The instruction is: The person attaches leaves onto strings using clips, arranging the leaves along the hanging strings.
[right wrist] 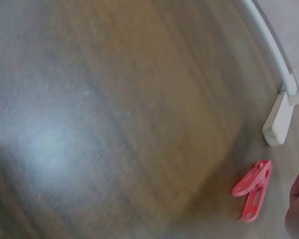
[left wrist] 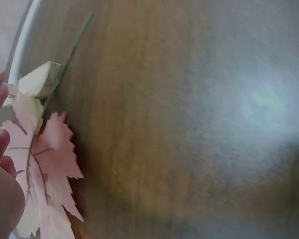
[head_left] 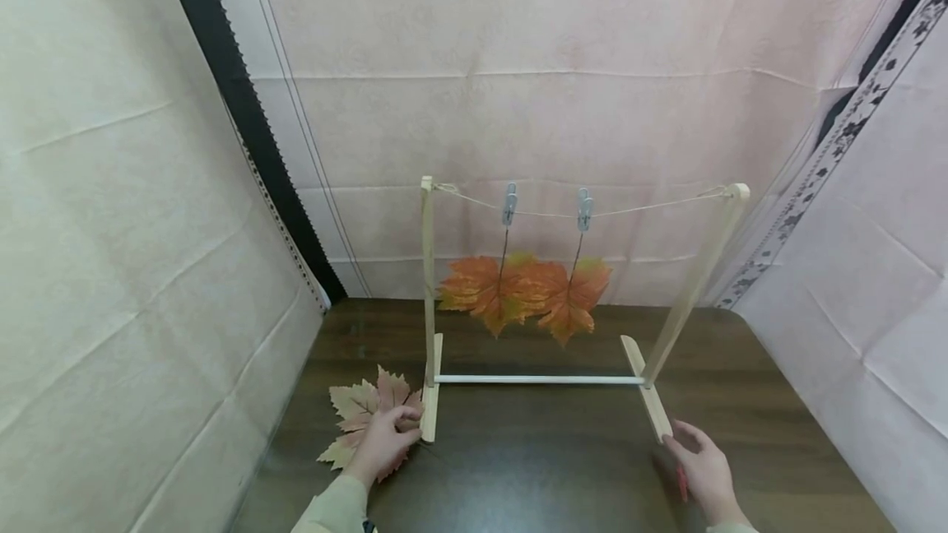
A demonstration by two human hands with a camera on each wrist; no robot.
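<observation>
On the left, my left hand (head_left: 387, 441) reaches over a pale pink and cream maple leaf (head_left: 357, 410). Its fingertips are right beside the left foot (head_left: 430, 422) of a wooden rack. In the left wrist view the leaf's green stem (left wrist: 72, 50) runs past the foot's end. My right hand (head_left: 704, 467) has its fingertips near the front end of the right foot (head_left: 655, 410), thumb and forefinger apart. A red clothespin (right wrist: 254, 189) lies on the table beside this hand. Two orange maple leaves (head_left: 480, 290) (head_left: 570, 298) hang by grey-blue clothespins (head_left: 509, 206) (head_left: 584, 210) from the string.
Wooden posts (head_left: 429, 278) (head_left: 696, 286) hold up the string (head_left: 637, 209), and a white rod (head_left: 541, 380) joins the feet low down. The rack stands on a dark brown wooden table (head_left: 533, 467). Pale cloth (head_left: 555, 105) surrounds it at the back and both sides.
</observation>
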